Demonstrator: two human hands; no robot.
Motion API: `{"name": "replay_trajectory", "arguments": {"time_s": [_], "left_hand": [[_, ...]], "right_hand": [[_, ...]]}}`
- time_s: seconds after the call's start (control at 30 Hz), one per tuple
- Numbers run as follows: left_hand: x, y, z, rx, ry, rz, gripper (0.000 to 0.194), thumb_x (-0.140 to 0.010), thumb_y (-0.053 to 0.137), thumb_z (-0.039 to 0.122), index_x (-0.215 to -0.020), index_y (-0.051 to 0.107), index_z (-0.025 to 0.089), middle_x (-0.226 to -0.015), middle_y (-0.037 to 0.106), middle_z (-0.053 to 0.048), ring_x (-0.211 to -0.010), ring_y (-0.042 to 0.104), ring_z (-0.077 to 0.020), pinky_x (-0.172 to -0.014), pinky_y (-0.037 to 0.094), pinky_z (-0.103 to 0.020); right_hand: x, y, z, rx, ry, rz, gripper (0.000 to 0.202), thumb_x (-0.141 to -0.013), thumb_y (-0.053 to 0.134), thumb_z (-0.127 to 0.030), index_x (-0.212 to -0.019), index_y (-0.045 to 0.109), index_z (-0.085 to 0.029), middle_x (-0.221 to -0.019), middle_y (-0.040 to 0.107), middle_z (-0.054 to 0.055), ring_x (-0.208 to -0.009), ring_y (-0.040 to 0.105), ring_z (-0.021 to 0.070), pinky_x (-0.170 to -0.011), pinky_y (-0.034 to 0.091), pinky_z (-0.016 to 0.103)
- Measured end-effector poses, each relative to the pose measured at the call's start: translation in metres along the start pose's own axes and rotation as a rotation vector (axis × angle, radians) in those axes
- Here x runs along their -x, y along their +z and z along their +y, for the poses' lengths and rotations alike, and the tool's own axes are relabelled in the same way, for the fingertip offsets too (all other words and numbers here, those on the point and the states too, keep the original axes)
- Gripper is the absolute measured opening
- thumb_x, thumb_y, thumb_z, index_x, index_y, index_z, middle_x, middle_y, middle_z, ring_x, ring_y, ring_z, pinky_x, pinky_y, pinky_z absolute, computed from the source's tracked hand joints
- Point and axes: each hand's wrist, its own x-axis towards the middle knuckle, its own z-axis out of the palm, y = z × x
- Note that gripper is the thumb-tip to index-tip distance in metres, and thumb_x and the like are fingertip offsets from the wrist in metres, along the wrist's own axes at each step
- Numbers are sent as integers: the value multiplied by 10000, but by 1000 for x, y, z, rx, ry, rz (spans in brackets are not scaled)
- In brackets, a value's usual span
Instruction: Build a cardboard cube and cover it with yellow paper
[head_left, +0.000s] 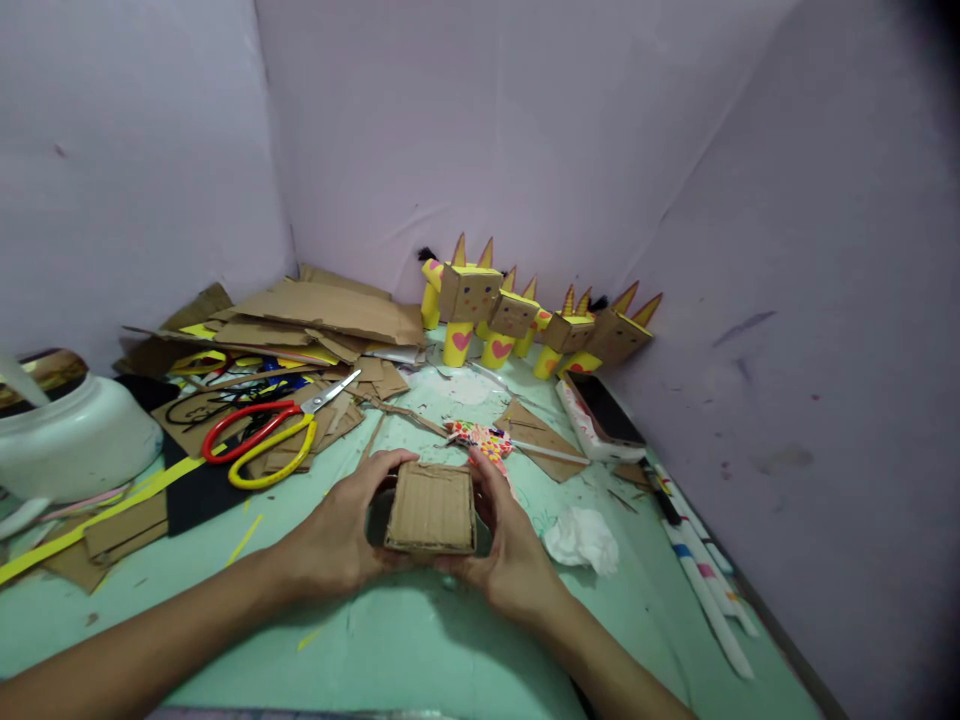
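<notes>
A small brown cardboard box (433, 508) sits between my two hands near the front middle of the table, its ribbed flat top facing up. My left hand (351, 525) grips its left side, and my right hand (504, 540) grips the right side, fingers curved around the edges. The underside of the box is hidden. Just behind it lies a glue gun wrapped in flower-patterned covering (480, 440). A crumpled white tissue (582, 541) rests to the right of my right hand.
Scissors (281, 432) with red and yellow handles lie at left before stacked cardboard sheets (330, 310). A white pot (82, 430) stands far left. Several yellow cardboard animal figures (471, 295) line the back wall. A phone (606, 408) and markers (705, 570) are at right.
</notes>
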Motion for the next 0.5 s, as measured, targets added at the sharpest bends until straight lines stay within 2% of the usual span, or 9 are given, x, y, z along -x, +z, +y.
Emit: {"name": "replay_trajectory", "arguments": {"time_s": [0.3, 0.4, 0.5], "left_hand": [[0, 2, 1, 37, 13, -26, 740, -633, 768, 314, -1247, 369, 207, -1195, 570, -105, -1078, 579, -270, -922, 478, -391], [-1, -1, 4, 161, -19, 2, 891, -575, 803, 321, -1324, 336, 196, -1263, 549, -125, -1137, 546, -299, -964, 439, -404], [-5, -7, 12, 484, -120, 50, 994, -582, 781, 403, -1413, 276, 199, -1265, 575, -116, -1156, 548, -316, -952, 444, -393]], "right_hand": [[1, 1, 10, 154, -81, 26, 972, -565, 814, -222, -1397, 312, -197, -1328, 515, 158, -1194, 533, 314, -1013, 418, 448], [3, -6, 10, 206, -106, -5, 1087, -568, 847, -402, -1455, 251, -200, -1474, 362, 172, -1355, 355, 342, -1111, 284, 492], [4, -20, 4, 114, -178, 3, 1234, -523, 767, -655, -1496, 110, -273, -1579, 137, 121, -1446, 138, 313, -1152, 169, 498]]}}
